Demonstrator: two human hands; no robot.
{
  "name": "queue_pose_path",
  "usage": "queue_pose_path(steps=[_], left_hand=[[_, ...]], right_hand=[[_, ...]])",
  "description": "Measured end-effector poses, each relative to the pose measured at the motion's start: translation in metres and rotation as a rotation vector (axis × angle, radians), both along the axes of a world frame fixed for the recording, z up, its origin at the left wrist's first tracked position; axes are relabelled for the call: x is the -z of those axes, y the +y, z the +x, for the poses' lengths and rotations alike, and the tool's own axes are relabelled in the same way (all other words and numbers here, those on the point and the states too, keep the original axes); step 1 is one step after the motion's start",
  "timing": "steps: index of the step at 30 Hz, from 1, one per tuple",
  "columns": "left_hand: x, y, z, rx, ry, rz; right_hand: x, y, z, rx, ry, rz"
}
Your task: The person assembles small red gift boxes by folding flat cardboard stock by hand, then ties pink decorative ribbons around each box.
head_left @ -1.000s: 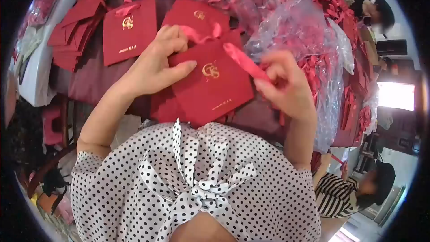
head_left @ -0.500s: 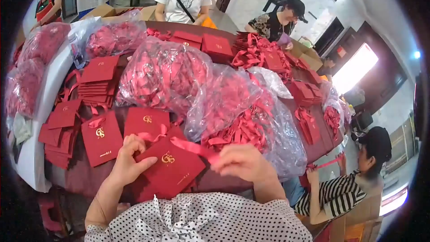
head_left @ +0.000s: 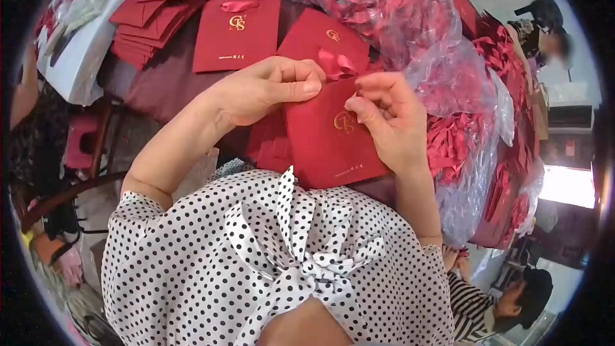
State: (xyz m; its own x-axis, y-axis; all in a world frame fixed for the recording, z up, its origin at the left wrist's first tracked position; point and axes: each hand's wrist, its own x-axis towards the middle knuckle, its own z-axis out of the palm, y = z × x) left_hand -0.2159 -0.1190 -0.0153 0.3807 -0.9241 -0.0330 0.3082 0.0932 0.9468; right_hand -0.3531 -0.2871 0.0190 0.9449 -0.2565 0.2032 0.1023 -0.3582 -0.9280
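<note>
A red paper gift bag with a gold monogram is tilted in front of my chest. My left hand pinches it at the upper left edge, thumb against the fingers. My right hand grips the upper right edge, its thumb over the front and its other fingers curled. Between the hands, a red ribbon stands in loops above the bag's top edge. Behind it lies another red bag with the same mark. To the left of that, a third bag lies flat with its ribbon handle showing.
A stack of red bags lies at upper left beside white foam sheeting. Clear plastic sacks of red ribbons fill the upper right of the table. A person in a striped shirt is at lower right, another person farther back.
My view has tipped down toward my chest. My right hand has moved in from the stretched ribbon to the bag's upper edge, close to my left hand.
</note>
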Motion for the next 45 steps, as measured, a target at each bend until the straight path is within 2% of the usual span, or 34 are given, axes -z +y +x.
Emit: queue_pose_path(steps=[2, 5, 7, 8, 10, 13, 20, 26, 29, 30, 32, 33, 34, 36, 38, 42, 45], left_hand=[[0.000, 0.002, 0.002, 0.106, 0.080, -0.017], [0.004, -0.001, 0.003, 0.110, 0.042, -0.053], [0.006, -0.003, 0.003, 0.117, 0.060, -0.059], [0.007, -0.005, 0.003, 0.125, 0.072, -0.068], [0.009, -0.008, 0.002, 0.113, 0.109, -0.085], [0.010, -0.011, 0.000, 0.083, 0.151, -0.090], [0.017, -0.011, -0.001, 0.143, 0.189, -0.127], [0.017, -0.011, -0.003, 0.214, 0.111, -0.258], [0.014, -0.011, -0.004, 0.207, 0.158, -0.225], [0.014, -0.011, -0.004, 0.205, 0.158, -0.227], [0.013, -0.012, -0.002, 0.036, 0.062, -0.124], [0.013, -0.010, -0.001, 0.002, -0.044, -0.123], [0.013, -0.010, -0.001, -0.001, -0.041, -0.125], [0.013, -0.010, -0.002, -0.043, -0.122, -0.114], [0.014, -0.011, -0.003, -0.065, -0.160, -0.106], [0.019, -0.014, -0.005, -0.123, -0.327, -0.127], [0.019, -0.014, -0.006, -0.134, -0.329, -0.087]], right_hand=[[0.003, -0.003, 0.001, 0.049, 0.040, 0.039], [0.008, -0.010, 0.003, -0.060, 0.089, -0.050], [0.008, -0.014, 0.011, -0.128, -0.312, -0.396], [0.004, -0.012, 0.010, -0.123, -0.308, -0.395], [-0.008, -0.005, 0.008, -0.113, -0.087, -0.347], [-0.008, -0.011, 0.010, -0.142, -0.040, -0.425], [-0.007, -0.011, 0.008, -0.154, -0.031, -0.338], [-0.014, -0.007, 0.006, -0.172, -0.110, -0.422], [-0.013, -0.005, 0.005, -0.185, -0.135, -0.467], [-0.012, -0.002, 0.002, -0.109, -0.082, -0.314], [-0.008, -0.001, 0.000, -0.032, -0.027, -0.162], [-0.006, -0.002, 0.000, -0.014, -0.163, -0.177], [-0.005, -0.002, -0.001, 0.004, -0.299, -0.192], [-0.012, -0.002, -0.006, -0.018, -0.195, -0.260], [-0.011, 0.000, -0.003, -0.087, -0.163, -0.462], [0.002, 0.008, 0.002, -0.017, -0.122, -0.418], [0.002, 0.012, 0.000, 0.063, -0.068, -0.377]])
